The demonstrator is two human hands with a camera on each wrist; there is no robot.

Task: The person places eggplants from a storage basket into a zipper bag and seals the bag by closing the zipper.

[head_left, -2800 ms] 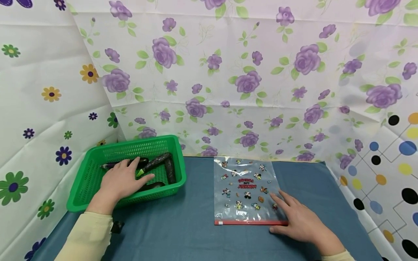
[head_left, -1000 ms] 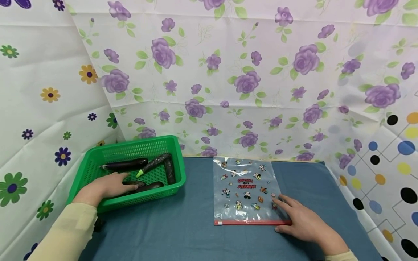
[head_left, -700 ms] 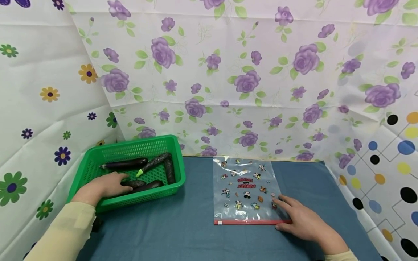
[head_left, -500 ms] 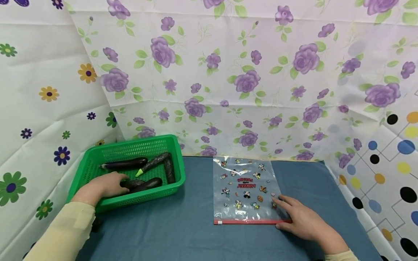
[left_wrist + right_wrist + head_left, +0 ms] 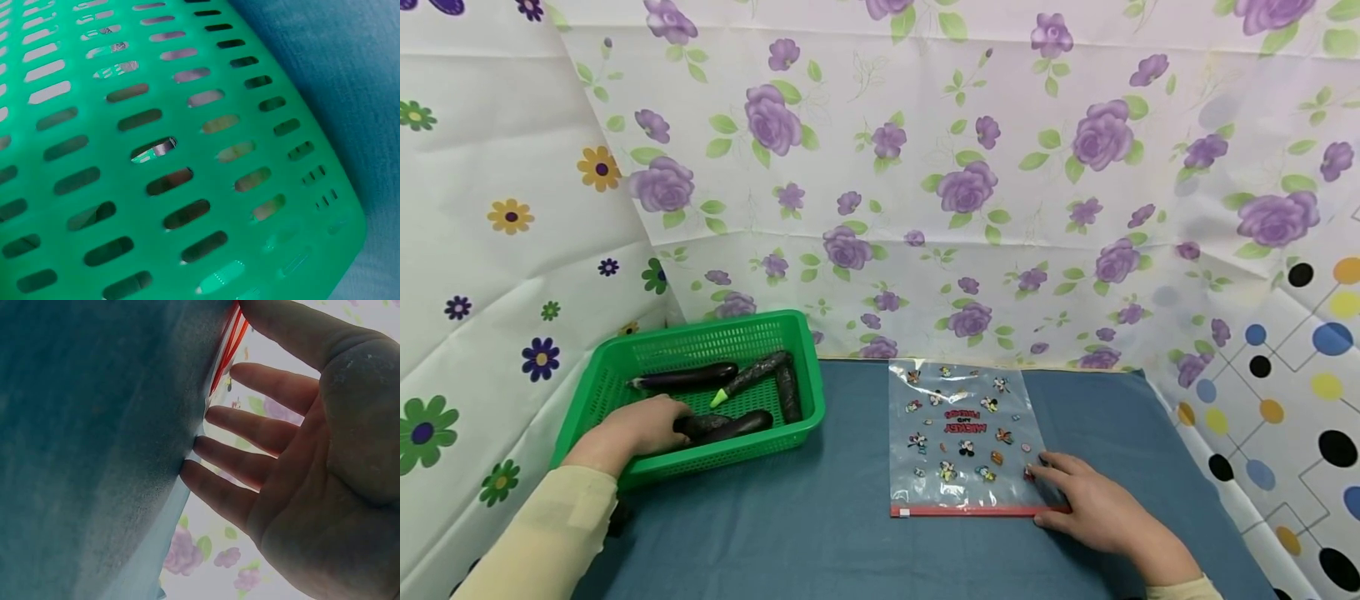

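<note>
My left hand (image 5: 643, 429) reaches into a green plastic basket (image 5: 808, 350), its fingers curled down over the end of a dark eggplant (image 5: 702, 422); the fingertips are hidden. Right against it lies another eggplant (image 5: 745, 423). My right hand (image 5: 1093, 504) has its fingers spread, thumb at the red slider strip (image 5: 970, 511) and fingertips on the right edge of a clear zip bag (image 5: 955, 454) printed with cartoon figures. Seen from the right wrist, the straight fingers (image 5: 253, 428) touch the blue cloth. Only the basket's slotted wall (image 5: 187, 156) fills most of the left wrist view.
Farther back in the basket are a glossy purple eggplant (image 5: 688, 377), one with a green stem (image 5: 748, 379) and another dark one (image 5: 788, 392) along the right wall. A blue cloth (image 5: 820, 533) covers the table. Flower-printed sheets (image 5: 865, 167) stand around it.
My left hand has moved from above the rear eggplants down to the front left of the basket, and the front eggplants have shifted slightly left. My right hand slid slightly right.
</note>
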